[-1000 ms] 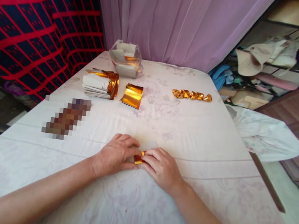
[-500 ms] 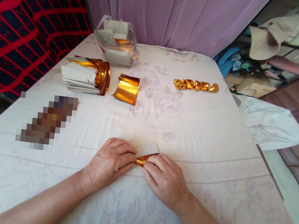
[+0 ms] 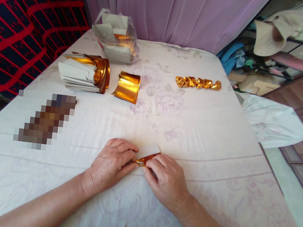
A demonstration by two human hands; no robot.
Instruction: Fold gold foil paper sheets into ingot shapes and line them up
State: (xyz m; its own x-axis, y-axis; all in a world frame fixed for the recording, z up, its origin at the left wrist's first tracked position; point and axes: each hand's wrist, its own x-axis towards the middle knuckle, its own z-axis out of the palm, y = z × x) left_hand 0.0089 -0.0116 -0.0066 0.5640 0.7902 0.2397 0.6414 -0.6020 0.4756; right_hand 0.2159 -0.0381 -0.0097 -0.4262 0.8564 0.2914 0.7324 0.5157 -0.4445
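My left hand (image 3: pixel 112 164) and my right hand (image 3: pixel 167 180) meet at the near middle of a table covered with a white flowered cloth (image 3: pixel 206 135). Together they pinch a small sheet of gold foil paper (image 3: pixel 148 154), white on one side, pressed flat against the cloth. Only a gold sliver and a white corner show between the fingers. A row of folded gold pieces (image 3: pixel 198 83) lies farther back on the right.
A stack of white-backed gold sheets (image 3: pixel 83 73) and a curled gold sheet (image 3: pixel 127 86) lie at the back left. Behind them stands a clear plastic bag of more sheets (image 3: pixel 116 37). A blurred-out object (image 3: pixel 44 120) lies at the left. A purple curtain (image 3: pixel 175 9) hangs behind.
The view has tilted down and shifted a little. My fingers have worked the foil sheet, so more of its white corner now sticks out beyond them.
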